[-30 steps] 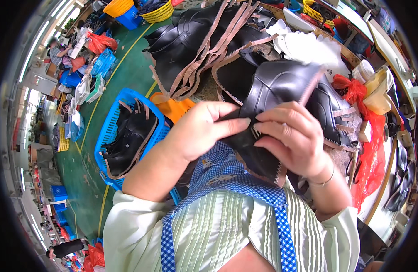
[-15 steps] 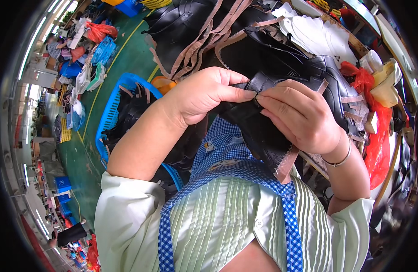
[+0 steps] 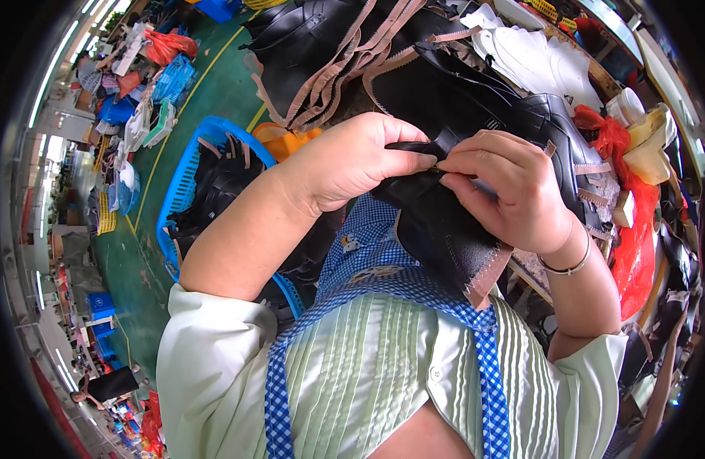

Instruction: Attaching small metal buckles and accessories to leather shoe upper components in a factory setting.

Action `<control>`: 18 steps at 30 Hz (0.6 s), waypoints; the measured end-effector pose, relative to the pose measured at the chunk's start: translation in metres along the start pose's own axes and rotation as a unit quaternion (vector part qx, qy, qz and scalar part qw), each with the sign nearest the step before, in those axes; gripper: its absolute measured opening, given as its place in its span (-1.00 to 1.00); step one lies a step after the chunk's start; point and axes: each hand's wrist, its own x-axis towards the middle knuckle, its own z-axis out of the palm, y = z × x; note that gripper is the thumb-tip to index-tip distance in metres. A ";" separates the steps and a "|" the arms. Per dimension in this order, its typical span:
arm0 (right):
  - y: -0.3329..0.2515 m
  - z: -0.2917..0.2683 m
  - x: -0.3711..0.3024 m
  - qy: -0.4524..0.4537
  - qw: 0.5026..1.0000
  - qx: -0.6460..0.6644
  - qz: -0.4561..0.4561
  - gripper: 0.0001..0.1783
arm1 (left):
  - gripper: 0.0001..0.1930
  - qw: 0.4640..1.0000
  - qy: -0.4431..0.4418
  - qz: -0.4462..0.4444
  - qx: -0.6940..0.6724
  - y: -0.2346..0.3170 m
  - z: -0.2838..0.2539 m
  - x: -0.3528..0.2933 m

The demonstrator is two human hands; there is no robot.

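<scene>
A black leather shoe upper [image 3: 436,222] with a brown zigzag-cut edge hangs from my hands in front of my apron. My left hand [image 3: 371,157] pinches a folded part of it between thumb and fingers. Close against that thumb, my right hand [image 3: 509,183] has its thumb and fingertips closed on the same leather; whatever small part they grip is hidden. More black leather uppers [image 3: 436,92] with brown zigzag edging lie piled on the worktable just beyond my hands.
A blue plastic basket [image 3: 176,191] filled with black leather pieces stands at my left, beside an orange item [image 3: 285,141]. White flat pieces [image 3: 536,57] lie at the back right. A red plastic bag [image 3: 635,252] hangs at the right. Another person [image 3: 113,384] is far left.
My right fingertips have shifted and curled tighter on the leather, and its strap-like fold between my hands has dropped lower. My left hand keeps its pinch. The view has shifted slightly.
</scene>
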 end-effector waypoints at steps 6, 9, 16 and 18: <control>-0.001 0.001 0.000 0.009 0.999 0.012 0.041 -0.81 | -0.75 1.000 -0.001 -0.025 -0.003 0.001 0.000 0.003; -0.001 0.002 0.000 0.013 0.998 0.018 0.058 -0.82 | -0.76 0.999 0.014 -0.030 -0.012 -0.001 0.000 0.004; -0.006 0.004 0.000 0.056 0.995 -0.003 0.082 -0.82 | -0.77 0.998 0.044 0.011 -0.054 -0.006 0.003 0.002; -0.016 0.003 0.000 0.106 0.983 -0.022 0.145 -0.79 | -0.78 0.995 0.080 0.049 -0.041 -0.009 0.006 0.001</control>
